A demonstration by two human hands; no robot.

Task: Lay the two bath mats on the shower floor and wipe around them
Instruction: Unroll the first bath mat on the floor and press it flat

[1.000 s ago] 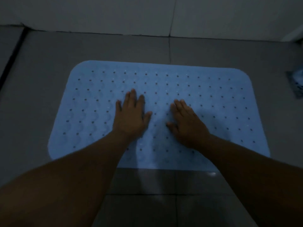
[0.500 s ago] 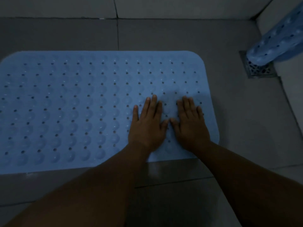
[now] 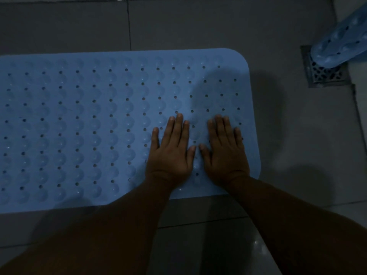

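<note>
A light blue rubber bath mat [image 3: 89, 126] with rows of small holes lies flat on the grey tiled shower floor [image 3: 297, 155]; its left part runs out of view. My left hand [image 3: 170, 151] and my right hand [image 3: 224, 151] press palm-down, fingers straight, side by side on the mat's near right corner area. A second blue mat [image 3: 341, 40], rolled or folded, leans at the top right, its lower end over the drain.
A square metal floor drain [image 3: 325, 76] sits at the right, partly covered by the second mat. A pale wall base [image 3: 345, 4] rises at the far right. Tile joints cross the floor in front of and behind the mat.
Both hands slid from the mat's middle to its right end and now lie close together. The view followed rightward, bringing the drain and second mat into sight.
</note>
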